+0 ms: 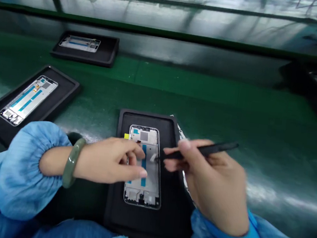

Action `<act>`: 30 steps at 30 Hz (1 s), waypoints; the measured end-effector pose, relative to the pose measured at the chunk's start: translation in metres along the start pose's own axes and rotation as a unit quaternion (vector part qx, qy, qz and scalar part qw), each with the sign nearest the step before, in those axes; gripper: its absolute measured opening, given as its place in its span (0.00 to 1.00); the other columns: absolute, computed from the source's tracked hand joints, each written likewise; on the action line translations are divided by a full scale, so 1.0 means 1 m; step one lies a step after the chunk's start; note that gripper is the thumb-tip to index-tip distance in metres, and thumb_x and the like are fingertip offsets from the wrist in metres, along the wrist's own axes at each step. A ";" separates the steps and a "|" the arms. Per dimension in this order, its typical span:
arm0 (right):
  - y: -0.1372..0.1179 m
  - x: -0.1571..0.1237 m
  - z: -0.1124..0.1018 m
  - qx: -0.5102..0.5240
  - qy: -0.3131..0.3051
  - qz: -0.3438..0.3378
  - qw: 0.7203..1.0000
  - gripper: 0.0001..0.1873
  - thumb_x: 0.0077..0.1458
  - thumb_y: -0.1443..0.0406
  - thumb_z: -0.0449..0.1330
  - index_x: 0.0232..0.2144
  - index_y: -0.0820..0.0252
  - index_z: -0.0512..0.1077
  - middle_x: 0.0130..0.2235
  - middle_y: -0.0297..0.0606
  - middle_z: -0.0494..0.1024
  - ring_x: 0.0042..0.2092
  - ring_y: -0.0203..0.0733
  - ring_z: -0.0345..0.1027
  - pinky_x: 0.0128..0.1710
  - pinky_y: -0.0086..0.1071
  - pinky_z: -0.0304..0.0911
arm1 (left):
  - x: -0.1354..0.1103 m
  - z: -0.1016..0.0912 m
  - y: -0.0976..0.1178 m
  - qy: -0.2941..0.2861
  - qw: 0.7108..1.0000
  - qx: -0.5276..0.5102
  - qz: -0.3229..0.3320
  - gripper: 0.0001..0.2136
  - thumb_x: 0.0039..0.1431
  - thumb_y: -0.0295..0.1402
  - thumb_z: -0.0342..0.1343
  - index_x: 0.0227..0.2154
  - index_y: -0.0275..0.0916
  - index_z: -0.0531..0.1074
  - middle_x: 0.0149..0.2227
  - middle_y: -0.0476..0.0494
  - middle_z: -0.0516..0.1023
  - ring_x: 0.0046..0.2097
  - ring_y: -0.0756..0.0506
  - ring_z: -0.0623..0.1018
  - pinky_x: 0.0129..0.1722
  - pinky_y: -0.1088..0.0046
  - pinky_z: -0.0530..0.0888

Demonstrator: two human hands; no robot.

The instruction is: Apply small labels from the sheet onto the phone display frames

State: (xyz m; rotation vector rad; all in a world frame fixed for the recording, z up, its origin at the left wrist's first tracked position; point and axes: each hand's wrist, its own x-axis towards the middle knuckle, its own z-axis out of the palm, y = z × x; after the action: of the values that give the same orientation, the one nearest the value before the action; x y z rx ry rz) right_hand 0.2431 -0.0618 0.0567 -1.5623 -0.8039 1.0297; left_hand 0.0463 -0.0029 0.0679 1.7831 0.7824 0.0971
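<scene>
A phone frame (146, 188) with blue strips lies in a black tray (164, 215) right in front of me. My left hand (108, 161), in a blue sleeve with a green bangle (71, 162) on the wrist, rests on the frame's left side with the fingers pinched together over it. My right hand (211, 182) grips black tweezers (206, 150) like a pen, the tip pointing at the middle of the frame beside my left fingertips. A small yellow tab (126, 136) sticks out at the frame's upper left corner.
Two more black trays with phone frames sit on the green belt: one at the left (64, 93), one further back (106, 52). A dark object (316, 91) lies at the far right. A glass or metal barrier runs along the back.
</scene>
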 end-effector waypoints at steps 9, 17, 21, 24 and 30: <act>0.015 0.044 0.027 0.054 -0.003 0.049 0.997 0.21 0.40 0.52 0.71 0.28 0.59 0.70 0.27 0.33 0.79 0.24 0.35 0.74 0.26 0.30 0.75 | 0.012 0.002 -0.049 0.181 0.901 0.332 0.212 0.18 0.66 0.43 0.52 0.51 0.35 0.67 0.58 0.32 0.69 0.62 0.34 0.65 0.57 0.49 0.65; 0.022 0.036 0.024 -0.031 0.013 0.003 0.999 0.20 0.48 0.50 0.66 0.29 0.58 0.68 0.27 0.33 0.79 0.24 0.36 0.75 0.24 0.28 0.74 | 0.011 0.008 -0.047 0.179 0.914 0.305 0.199 0.17 0.65 0.43 0.53 0.49 0.35 0.67 0.57 0.33 0.70 0.61 0.36 0.67 0.58 0.52 0.65; 0.022 0.036 0.023 -0.048 0.007 0.000 0.999 0.19 0.48 0.50 0.66 0.29 0.57 0.67 0.27 0.33 0.79 0.24 0.36 0.75 0.24 0.28 0.74 | 0.011 0.008 -0.047 0.180 0.914 0.307 0.198 0.17 0.65 0.43 0.52 0.49 0.35 0.67 0.57 0.33 0.70 0.61 0.36 0.67 0.58 0.52 0.65; 0.020 0.036 0.023 -0.050 0.008 -0.002 0.999 0.19 0.48 0.51 0.66 0.29 0.58 0.67 0.27 0.33 0.79 0.24 0.37 0.75 0.24 0.28 0.74 | 0.011 0.008 -0.047 0.182 0.912 0.309 0.198 0.15 0.66 0.41 0.51 0.49 0.36 0.67 0.57 0.34 0.70 0.61 0.36 0.67 0.58 0.52 0.66; 0.018 0.036 0.023 -0.055 0.003 -0.004 0.998 0.18 0.48 0.52 0.66 0.29 0.59 0.67 0.27 0.34 0.79 0.24 0.37 0.75 0.23 0.27 0.73 | 0.011 0.008 -0.045 0.189 0.908 0.312 0.204 0.14 0.66 0.38 0.50 0.48 0.34 0.67 0.57 0.34 0.71 0.61 0.36 0.68 0.58 0.52 0.66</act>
State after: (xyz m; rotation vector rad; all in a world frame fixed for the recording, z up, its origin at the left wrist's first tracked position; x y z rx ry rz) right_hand 0.2364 -0.0246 0.0294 -1.6533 -0.8760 0.9882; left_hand 0.0377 0.0031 0.0218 2.5765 0.7432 0.5326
